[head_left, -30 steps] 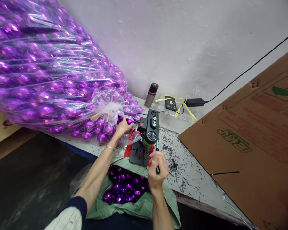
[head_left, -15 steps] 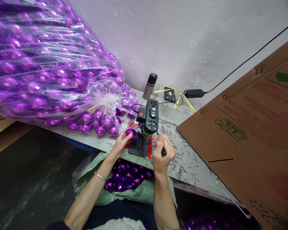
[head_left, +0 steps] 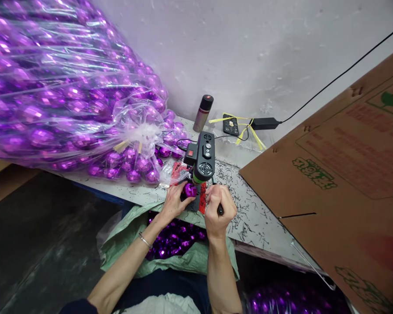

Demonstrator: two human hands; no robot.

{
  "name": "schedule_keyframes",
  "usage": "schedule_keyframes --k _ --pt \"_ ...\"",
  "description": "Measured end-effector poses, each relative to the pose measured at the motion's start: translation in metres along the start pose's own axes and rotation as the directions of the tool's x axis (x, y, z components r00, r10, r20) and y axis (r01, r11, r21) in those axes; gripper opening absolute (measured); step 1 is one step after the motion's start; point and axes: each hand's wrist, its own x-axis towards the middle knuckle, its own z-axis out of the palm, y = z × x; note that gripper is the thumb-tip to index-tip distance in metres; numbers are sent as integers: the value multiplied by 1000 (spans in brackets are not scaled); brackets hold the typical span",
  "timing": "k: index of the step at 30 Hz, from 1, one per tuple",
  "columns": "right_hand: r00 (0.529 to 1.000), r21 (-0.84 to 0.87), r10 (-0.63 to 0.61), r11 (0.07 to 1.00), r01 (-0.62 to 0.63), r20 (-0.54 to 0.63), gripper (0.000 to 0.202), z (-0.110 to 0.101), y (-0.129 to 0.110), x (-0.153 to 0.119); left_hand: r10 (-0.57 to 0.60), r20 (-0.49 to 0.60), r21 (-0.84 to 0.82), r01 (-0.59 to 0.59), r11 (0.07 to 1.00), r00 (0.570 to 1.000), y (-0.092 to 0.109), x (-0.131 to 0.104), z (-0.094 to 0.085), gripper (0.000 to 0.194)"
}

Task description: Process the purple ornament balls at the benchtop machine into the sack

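My left hand [head_left: 176, 201] holds a shiny purple ball [head_left: 190, 190] between thumb and fingers, under the head of a small black machine [head_left: 205, 156]. The machine stands on the grey table over a red sheet [head_left: 202, 198]. Wrapped round the black-tipped lever handle [head_left: 220, 209] at the machine's right side is my right hand [head_left: 221, 206]. Below the table edge, an open green sack [head_left: 191, 261] holds many purple balls [head_left: 173, 237].
A large clear bag of purple balls [head_left: 62, 100] fills the left. Behind the machine stand a spray can [head_left: 203, 113] and a black power adapter [head_left: 265, 124]. A big cardboard box [head_left: 340, 174] leans in at the right. Black scraps [head_left: 245, 209] litter the table.
My left hand has moved right with the purple ball, bringing it beneath the machine's head. My right hand stays on the lever handle. The view has shifted slightly.
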Motion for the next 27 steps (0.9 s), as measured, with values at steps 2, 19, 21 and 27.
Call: schedule_keyframes --k 2,19,21,27 --pt "1000 -8 -4 1000 4 2 29 0 0 -1 28 -13 -10 -28 1000 1000 -1 0 6 60" --pt "991 -16 -135 991 135 -15 26 10 43 -54 82 -75 22 -80 997 994 -7 -5 15 59" --pt "989 -25 -144 989 143 -43 28 12 44 -56 103 -89 31 -101 994 991 -7 -5 15 59" --pt "978 -63 -185 982 179 -99 32 18 47 -57 130 -114 54 -125 991 985 -7 -5 16 59"
